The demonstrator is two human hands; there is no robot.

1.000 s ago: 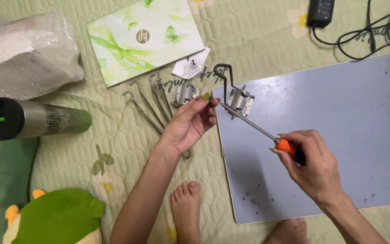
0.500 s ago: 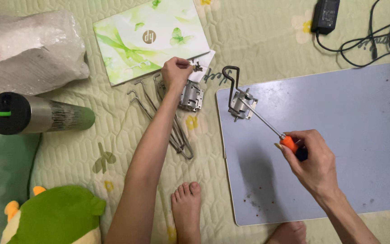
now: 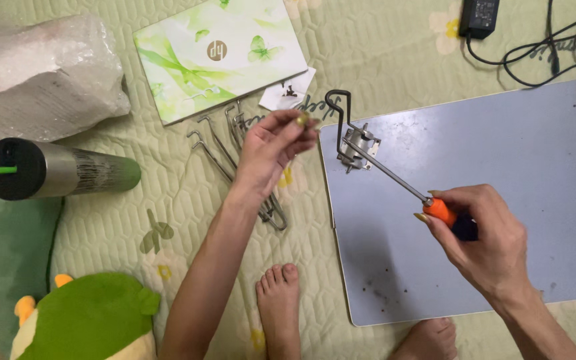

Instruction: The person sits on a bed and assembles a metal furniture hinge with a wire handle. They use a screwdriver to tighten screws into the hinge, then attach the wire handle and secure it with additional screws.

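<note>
My right hand (image 3: 491,247) grips an orange-handled screwdriver (image 3: 440,209). Its long shaft runs up-left to a small metal bracket (image 3: 357,147) lying on the top left corner of a grey-blue board (image 3: 488,167). A dark bent hook (image 3: 337,102) rises from the bracket. My left hand (image 3: 271,150) hovers just left of the board's corner, fingertips pinched together on something too small to identify, a hand's width from the bracket. Beneath that hand lies a bundle of bent metal rods (image 3: 218,143).
A small white packet (image 3: 287,94) and a green leafy box (image 3: 218,53) lie above the rods. A bubble-wrapped parcel (image 3: 41,73), a tumbler with a green straw (image 3: 61,175) and a green plush toy (image 3: 81,320) sit left. A power adapter (image 3: 478,17) with cables is top right. My bare feet (image 3: 280,307) rest below.
My left hand went from the bracket up to the white packet, then came back toward the board's corner with fingers pinched. The screwdriver stays on the bracket.
</note>
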